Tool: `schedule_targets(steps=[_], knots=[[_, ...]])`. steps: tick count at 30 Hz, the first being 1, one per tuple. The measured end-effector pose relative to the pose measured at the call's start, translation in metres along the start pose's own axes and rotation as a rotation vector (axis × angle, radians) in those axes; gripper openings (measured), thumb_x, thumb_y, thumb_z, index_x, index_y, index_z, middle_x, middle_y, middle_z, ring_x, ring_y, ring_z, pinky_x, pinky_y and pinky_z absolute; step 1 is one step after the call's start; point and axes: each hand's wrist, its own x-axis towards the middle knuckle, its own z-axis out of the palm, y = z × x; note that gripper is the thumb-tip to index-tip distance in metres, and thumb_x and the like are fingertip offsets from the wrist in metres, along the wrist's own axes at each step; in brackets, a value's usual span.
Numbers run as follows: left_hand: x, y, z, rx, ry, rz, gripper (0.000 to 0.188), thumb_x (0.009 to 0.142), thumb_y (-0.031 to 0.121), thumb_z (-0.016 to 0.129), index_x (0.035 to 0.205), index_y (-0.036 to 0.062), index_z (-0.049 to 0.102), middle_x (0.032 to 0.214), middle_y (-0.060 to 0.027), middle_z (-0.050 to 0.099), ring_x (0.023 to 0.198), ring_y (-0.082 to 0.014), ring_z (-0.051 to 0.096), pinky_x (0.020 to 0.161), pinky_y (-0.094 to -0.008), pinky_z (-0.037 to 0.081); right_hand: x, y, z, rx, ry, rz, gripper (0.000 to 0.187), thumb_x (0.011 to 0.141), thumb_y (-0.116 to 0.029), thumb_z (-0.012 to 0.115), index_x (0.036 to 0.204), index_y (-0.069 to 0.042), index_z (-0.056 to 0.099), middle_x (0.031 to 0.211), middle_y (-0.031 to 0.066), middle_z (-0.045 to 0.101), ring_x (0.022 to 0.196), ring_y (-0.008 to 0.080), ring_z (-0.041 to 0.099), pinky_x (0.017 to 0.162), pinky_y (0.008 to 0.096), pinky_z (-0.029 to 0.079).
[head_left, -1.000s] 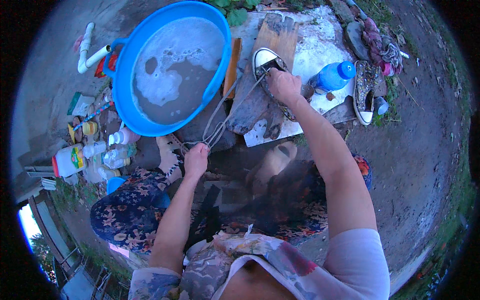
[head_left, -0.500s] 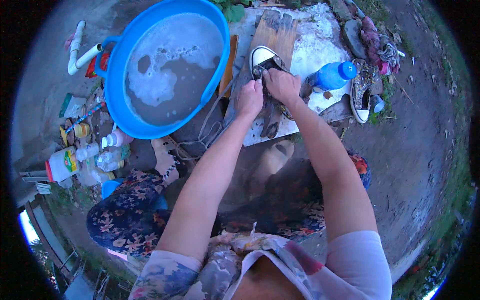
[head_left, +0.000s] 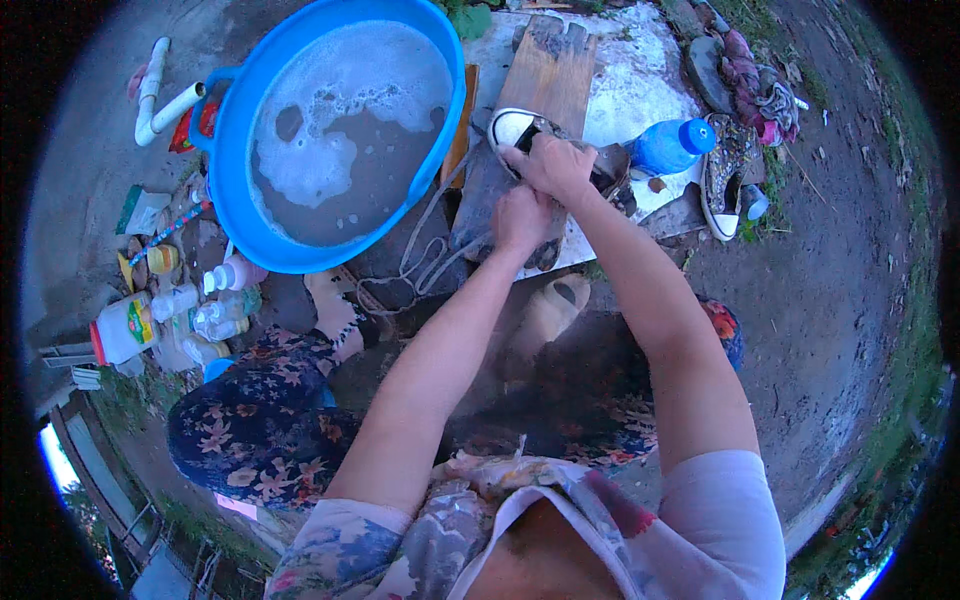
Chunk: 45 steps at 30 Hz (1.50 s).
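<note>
A dark patterned sneaker with a white toe cap (head_left: 513,128) lies on the wooden board, toe pointing away from me. My right hand (head_left: 556,166) is closed over its opening and lace area, the fingers bent down onto it. Just below, my left hand (head_left: 524,219) is a fist against the near part of the shoe; what its fingers hold is hidden. Both hands cover most of the shoe's upper. A pale cord (head_left: 432,250) loops over the ground left of my left hand. The matching sneaker (head_left: 728,180) lies on its side at the right.
A big blue basin (head_left: 408,205) of cloudy, foamy water stands at the left. Beside the board (head_left: 545,75) are a blue bottle (head_left: 668,145) and a crumpled cloth (head_left: 760,90). Several plastic bottles and jars (head_left: 125,328) line the left, near a white bent pipe (head_left: 150,110).
Both hands have moved slightly: the left down and to the right, the right a little left over the shoe. The sneaker's toe has shifted nearer and turned slightly.
</note>
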Motion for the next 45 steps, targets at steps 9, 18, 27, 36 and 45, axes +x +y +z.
schedule_targets(steps=[9,18,27,36,45], knots=[[-0.020,-0.015,0.002,-0.818,0.098,-0.400,0.033,0.084,0.029,0.043,0.074,0.0001,0.055,0.066,-0.0054,0.050,0.060,-0.0126,0.046,0.054,-0.0304,0.037,0.000,0.000,0.016,-0.045,0.092,-0.108,0.043,0.084,-0.051,0.044,0.087,-0.014,0.064,0.089,0.0108,0.066,0.085,0.0269,0.062,0.084,0.0552,0.027],[-0.018,-0.038,-0.023,-0.226,-0.020,-0.068,0.034,0.087,0.030,0.042,0.086,0.0004,0.060,0.081,-0.0167,0.059,0.077,-0.0296,0.056,0.070,-0.0372,0.043,0.008,-0.009,0.001,0.047,-0.007,-0.002,0.046,0.081,-0.051,0.048,0.097,-0.011,0.065,0.101,0.0107,0.064,0.095,0.0297,0.060,0.089,0.0599,0.026],[-0.010,-0.011,-0.046,-0.070,-0.096,0.273,0.021,0.088,0.022,0.048,0.082,0.0046,0.060,0.090,-0.0044,0.059,0.090,-0.0177,0.055,0.075,-0.0319,0.043,0.011,0.004,-0.009,0.168,0.101,0.070,0.066,0.069,-0.059,0.061,0.109,-0.007,0.056,0.103,0.0156,0.062,0.098,0.0306,0.059,0.085,0.0523,0.038],[0.029,0.000,-0.027,-1.983,-0.128,-0.231,0.030,0.092,0.033,0.042,0.069,0.0135,0.044,0.107,-0.0077,0.058,0.110,-0.0208,0.049,0.083,-0.0299,0.039,0.005,0.036,-0.011,0.183,-0.138,-0.320,0.050,0.068,-0.044,0.060,0.095,-0.002,0.061,0.100,0.0171,0.062,0.099,0.0319,0.057,0.085,0.0530,0.039],[-0.041,0.009,-0.052,-1.542,-0.182,-0.367,0.033,0.092,0.030,0.040,0.064,0.0130,0.037,0.055,0.0002,0.034,0.050,-0.0125,0.035,0.047,-0.0268,0.028,0.017,0.004,0.000,-0.092,-0.053,-0.015,0.022,0.067,-0.014,0.066,0.088,-0.010,0.063,0.096,0.0079,0.064,0.095,0.0266,0.060,0.080,0.0527,0.037]])
